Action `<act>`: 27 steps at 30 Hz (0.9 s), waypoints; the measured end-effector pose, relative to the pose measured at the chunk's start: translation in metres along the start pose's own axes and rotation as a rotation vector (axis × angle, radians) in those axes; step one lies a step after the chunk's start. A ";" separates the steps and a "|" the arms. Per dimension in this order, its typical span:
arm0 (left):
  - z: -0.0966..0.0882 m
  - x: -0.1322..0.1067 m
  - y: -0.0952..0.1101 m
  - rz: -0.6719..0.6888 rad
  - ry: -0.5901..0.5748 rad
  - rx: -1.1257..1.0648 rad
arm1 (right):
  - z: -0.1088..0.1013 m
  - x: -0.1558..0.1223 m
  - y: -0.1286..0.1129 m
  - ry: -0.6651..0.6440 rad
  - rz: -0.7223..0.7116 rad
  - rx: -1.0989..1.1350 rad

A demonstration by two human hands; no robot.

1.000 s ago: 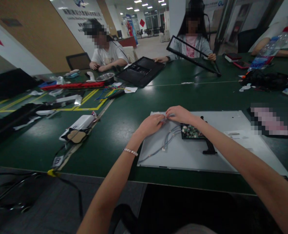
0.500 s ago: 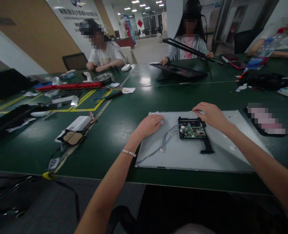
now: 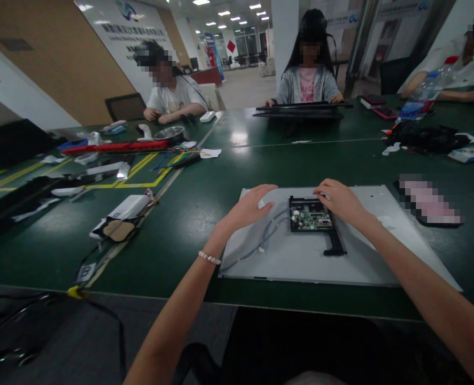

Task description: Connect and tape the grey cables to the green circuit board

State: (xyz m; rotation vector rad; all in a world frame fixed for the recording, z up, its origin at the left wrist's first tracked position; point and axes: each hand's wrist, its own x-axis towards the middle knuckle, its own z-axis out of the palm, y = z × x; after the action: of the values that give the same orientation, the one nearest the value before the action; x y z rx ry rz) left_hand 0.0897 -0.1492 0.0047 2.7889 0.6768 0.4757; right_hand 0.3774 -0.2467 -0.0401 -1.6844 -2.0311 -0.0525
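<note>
Left hand (image 3: pixel 250 207) is stretched out over the panel (image 3: pixel 293 264) near its far left corner, palm turned inward, thumb spread wide from the fingers. Right hand (image 3: pixel 341 200) reaches in from the other side, fingertips bunched at the board's (image 3: pixel 312 219) far right corner, can't tell if they're actually gripping. Board's lying on the panel, cables (image 3: pixel 265 235) trailing off its left side.

Green table (image 3: pixel 176 240), tan wall (image 3: pixel 60 59), ceiling lights (image 3: pixel 224 13)

Circuit board (image 3: pixel 312 220) on panel (image 3: pixel 293 267), cables (image 3: pixel 266 230) left of board, bottle (image 3: pixel 418 99) behind to the right
</note>
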 end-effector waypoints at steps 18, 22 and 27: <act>0.028 0.023 0.043 -0.040 -0.380 -0.256 | 0.012 0.000 0.007 -0.030 0.036 0.112; 0.030 0.021 0.042 -0.046 -0.352 -0.274 | 0.012 -0.001 0.005 -0.020 0.037 0.123; 0.031 0.020 0.041 -0.042 -0.357 -0.274 | 0.011 -0.002 0.003 -0.010 0.042 0.127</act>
State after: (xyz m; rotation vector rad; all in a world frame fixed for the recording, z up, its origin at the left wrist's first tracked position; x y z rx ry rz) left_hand 0.1345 -0.1800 -0.0065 2.5017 0.5415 0.0500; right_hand 0.3768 -0.2444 -0.0514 -1.6503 -1.9618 0.0976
